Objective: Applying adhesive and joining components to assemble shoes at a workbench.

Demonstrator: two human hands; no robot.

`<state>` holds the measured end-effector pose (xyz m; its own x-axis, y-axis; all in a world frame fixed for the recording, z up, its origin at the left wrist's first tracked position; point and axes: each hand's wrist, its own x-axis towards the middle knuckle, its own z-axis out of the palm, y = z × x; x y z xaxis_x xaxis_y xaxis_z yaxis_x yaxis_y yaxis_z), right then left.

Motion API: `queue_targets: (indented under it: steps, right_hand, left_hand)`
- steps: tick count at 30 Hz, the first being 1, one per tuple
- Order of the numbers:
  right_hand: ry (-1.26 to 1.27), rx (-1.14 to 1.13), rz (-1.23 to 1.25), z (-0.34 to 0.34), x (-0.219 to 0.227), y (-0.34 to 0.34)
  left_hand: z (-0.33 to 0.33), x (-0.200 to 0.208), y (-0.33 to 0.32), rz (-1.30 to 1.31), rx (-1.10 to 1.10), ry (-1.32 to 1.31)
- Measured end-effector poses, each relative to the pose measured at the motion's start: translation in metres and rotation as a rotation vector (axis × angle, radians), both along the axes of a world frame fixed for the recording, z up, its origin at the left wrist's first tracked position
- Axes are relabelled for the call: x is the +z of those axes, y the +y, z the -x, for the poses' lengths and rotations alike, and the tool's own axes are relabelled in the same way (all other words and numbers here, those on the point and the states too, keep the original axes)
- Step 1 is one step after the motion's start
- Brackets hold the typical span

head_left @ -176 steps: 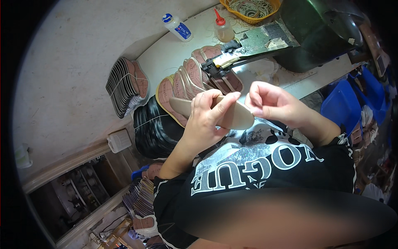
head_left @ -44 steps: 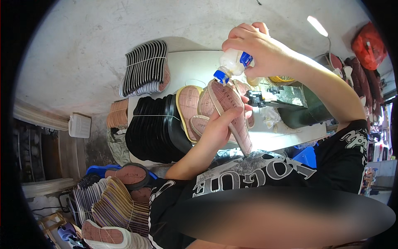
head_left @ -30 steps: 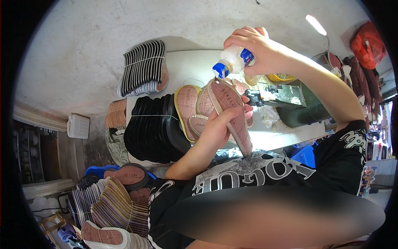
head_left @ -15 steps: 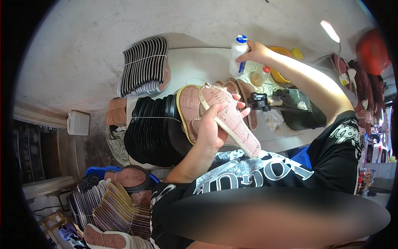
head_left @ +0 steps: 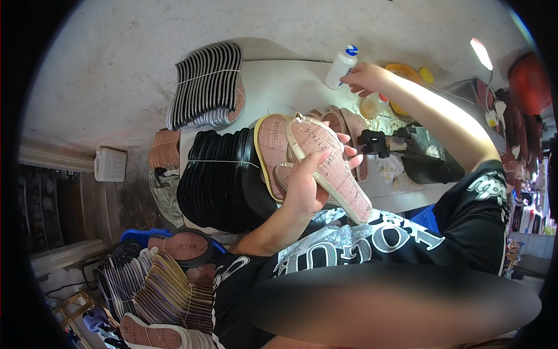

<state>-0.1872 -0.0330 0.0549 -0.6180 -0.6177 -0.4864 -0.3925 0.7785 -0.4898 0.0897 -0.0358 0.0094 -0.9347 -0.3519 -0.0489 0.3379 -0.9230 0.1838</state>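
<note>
My left hand [head_left: 308, 186] is closed around a pinkish shoe sole [head_left: 334, 166] with a pale rim, its thumb across the top. Just behind this sole is another pink sole with a yellow edge [head_left: 268, 148], resting against a stack of black soles [head_left: 218, 177]. At the far side of the table, my right hand [head_left: 367, 78] reaches to a white bottle with a blue cap [head_left: 342, 67]. Its fingers are apart beside the lower part of the bottle, not wrapped round it; whether a fingertip touches is unclear.
A tied bundle of black-edged soles [head_left: 206, 87] stands at the back left. Right of centre are a small red-capped jar [head_left: 372, 107], a yellow basket [head_left: 404, 72], and a black clamp-like device [head_left: 375, 142]. More bundled soles [head_left: 163, 285] fill the lower left.
The white bottle now stands farther back, and my right hand's fingers have loosened from around it. My left hand keeps its hold on the sole. The view has shifted slightly.
</note>
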Motion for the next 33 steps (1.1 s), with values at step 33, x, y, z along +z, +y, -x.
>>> queue_targets:
  steps: [33]
  right_hand:
    - [0.816, 0.655, 0.642, -0.139, 0.060, 0.178]
  left_hand:
    - [0.018, 0.029, 0.091, 0.350, -0.193, -0.162]
